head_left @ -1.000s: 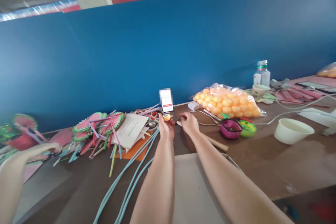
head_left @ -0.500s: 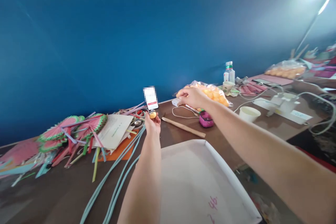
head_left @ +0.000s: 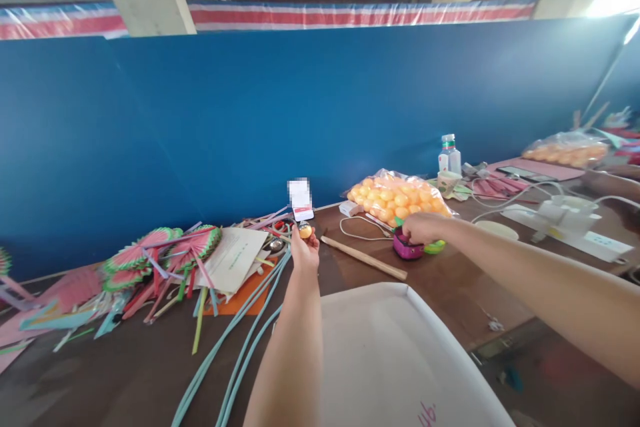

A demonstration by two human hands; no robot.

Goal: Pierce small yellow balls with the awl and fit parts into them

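My left hand [head_left: 306, 257] is closed around a small orange ball [head_left: 305, 232], with a shiny metal piece showing at its top edge. Just behind it a phone [head_left: 303, 213] leans upright, its screen partly blurred out. My right hand [head_left: 425, 228] is bent down over a small purple box [head_left: 407, 250], fingers drawn together and their tips hidden inside it. Something yellow-green [head_left: 435, 247] pokes out beside that hand. Behind the box lies a clear bag of orange balls [head_left: 395, 195]. Between my hands rests a wooden stick [head_left: 364, 258].
A white tray [head_left: 370, 320] lies close in front of me. Pale blue tubes [head_left: 240, 320] run along its left. Pink and green paper fans [head_left: 145, 253] and papers are heaped further left. To the right are bottles [head_left: 449, 155], a power strip [head_left: 595, 237] and cords. A blue partition [head_left: 250, 113] stands behind.
My right hand has moved right and down from the bag of balls to the purple box. My left hand still holds the orange ball. The view has shifted slightly.
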